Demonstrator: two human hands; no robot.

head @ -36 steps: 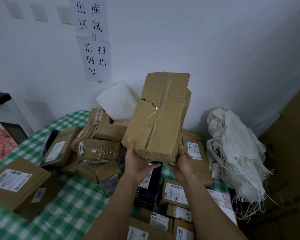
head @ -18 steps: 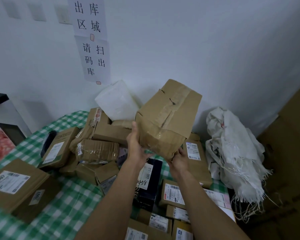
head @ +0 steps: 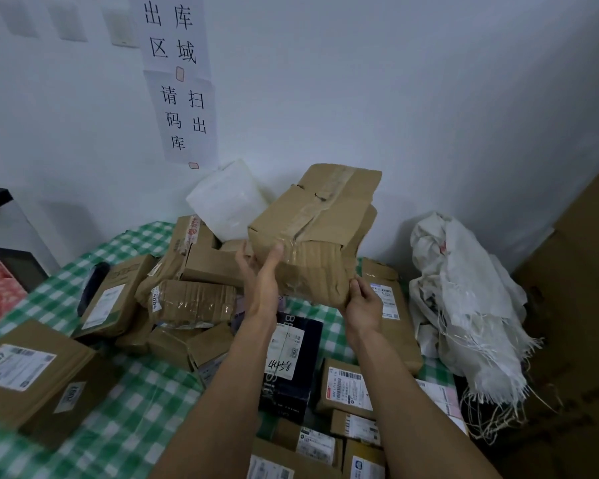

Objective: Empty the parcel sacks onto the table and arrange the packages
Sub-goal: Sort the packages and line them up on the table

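Two bare hands, left hand (head: pixel 261 285) and right hand (head: pixel 362 302), gripping one dented brown taped cardboard box (head: pixel 319 229) above the green-checked desk (head: pixel 128 402), over a dozen parcels lying beneath, one limp white woven sack (head: pixel 464 288) slumping at right.

Green-checked table (head: pixel 142 402) is packed: cardboard parcels (head: pixel 194 302) heaped toward the wall, a black box (head: pixel 308 357) lying among labelled ones.
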